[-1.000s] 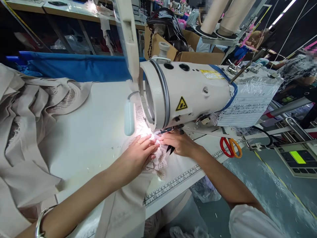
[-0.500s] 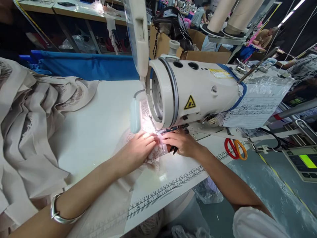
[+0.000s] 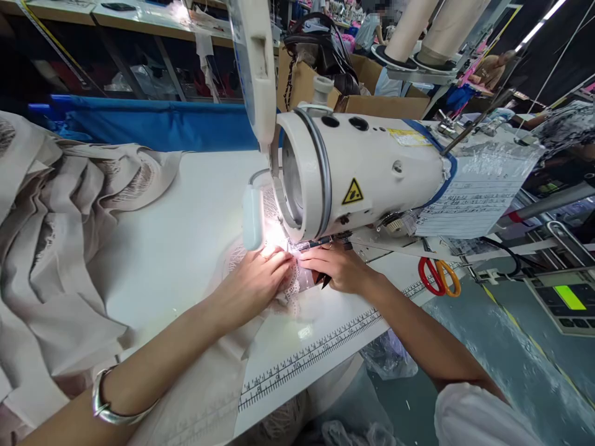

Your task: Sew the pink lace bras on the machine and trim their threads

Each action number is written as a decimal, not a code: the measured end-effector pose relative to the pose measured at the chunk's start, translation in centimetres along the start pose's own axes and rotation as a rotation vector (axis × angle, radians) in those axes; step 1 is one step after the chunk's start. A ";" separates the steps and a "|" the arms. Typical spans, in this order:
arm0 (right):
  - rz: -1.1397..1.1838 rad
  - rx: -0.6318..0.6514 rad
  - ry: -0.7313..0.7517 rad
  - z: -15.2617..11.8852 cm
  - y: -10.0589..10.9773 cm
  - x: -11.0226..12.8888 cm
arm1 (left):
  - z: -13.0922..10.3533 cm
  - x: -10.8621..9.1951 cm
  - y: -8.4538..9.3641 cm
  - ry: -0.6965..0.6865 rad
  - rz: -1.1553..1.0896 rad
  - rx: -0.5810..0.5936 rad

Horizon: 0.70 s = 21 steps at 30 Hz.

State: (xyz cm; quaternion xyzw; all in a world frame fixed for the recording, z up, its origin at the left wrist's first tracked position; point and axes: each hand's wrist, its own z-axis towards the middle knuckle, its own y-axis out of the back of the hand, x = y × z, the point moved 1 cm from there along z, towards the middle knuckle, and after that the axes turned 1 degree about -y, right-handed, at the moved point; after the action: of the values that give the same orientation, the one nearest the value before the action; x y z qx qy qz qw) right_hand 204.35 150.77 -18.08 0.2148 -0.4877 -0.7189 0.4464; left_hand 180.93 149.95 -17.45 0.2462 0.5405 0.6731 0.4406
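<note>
Under the lit needle area of a white sewing machine (image 3: 372, 161), a pale pink lace fabric (image 3: 292, 296) lies on the white table. My left hand (image 3: 258, 282) presses on the lace from the left, fingers together and pointing at the needle. From the right, my right hand (image 3: 339, 266) pinches the fabric's edge beside the metal attachment, with a small dark pointed tool showing under its fingers. Glare hides the fingertips and the stitching point. A pale band runs in from the right toward the machine.
Layered beige fabric pieces (image 3: 69, 248) cover the table's left side. Red and orange scissors (image 3: 439, 277) lie near the right edge. A printed ruler (image 3: 307, 359) follows the front edge. Behind are a blue cloth (image 3: 158, 124), cardboard boxes (image 3: 385, 105) and people at work.
The whole view has shifted slightly. The lace beside my left hand has moved a little and lies differently. Both hands keep nearly the same place at the needle.
</note>
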 end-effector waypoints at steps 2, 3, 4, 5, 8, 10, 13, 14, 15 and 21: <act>0.012 0.028 -0.017 -0.2 -0.2 -0.1 | -0.1 0.1 0.0 0.010 0.013 0.018; 0.019 0.042 -0.025 -0.3 -0.3 -0.2 | -0.1 0.1 0.0 0.015 0.021 0.023; 0.025 0.051 -0.032 -0.4 -0.4 -0.3 | -0.1 0.2 0.0 0.020 0.030 0.027; 0.030 0.057 -0.037 -0.5 -0.5 -0.4 | -0.1 0.2 0.0 0.024 0.038 0.027; 0.040 0.058 -0.045 -0.6 -0.7 -0.5 | -0.2 0.2 -0.1 0.011 0.036 -0.009; 0.049 0.060 -0.036 -0.5 -0.6 -0.4 | -0.2 0.1 -0.1 -0.009 0.029 -0.024; 0.050 0.052 -0.024 -0.3 -0.6 -0.4 | -0.2 -0.1 -0.2 -0.002 0.054 -0.019; 0.050 0.055 -0.024 -0.3 -0.5 -0.3 | -0.2 -0.1 -0.2 0.009 0.065 -0.016; 0.050 0.061 -0.029 -0.3 -0.5 -0.3 | -0.1 -0.1 -0.1 0.018 0.076 -0.014; 0.043 0.135 -0.086 -0.4 -0.7 -0.4 | 0.2 -0.1 -0.3 0.048 0.156 -0.037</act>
State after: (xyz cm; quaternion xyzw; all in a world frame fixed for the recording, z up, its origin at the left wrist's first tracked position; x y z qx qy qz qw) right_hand 204.55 150.94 -18.92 0.2026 -0.5582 -0.6832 0.4249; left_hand 181.25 149.95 -17.62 0.2630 0.5176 0.7209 0.3784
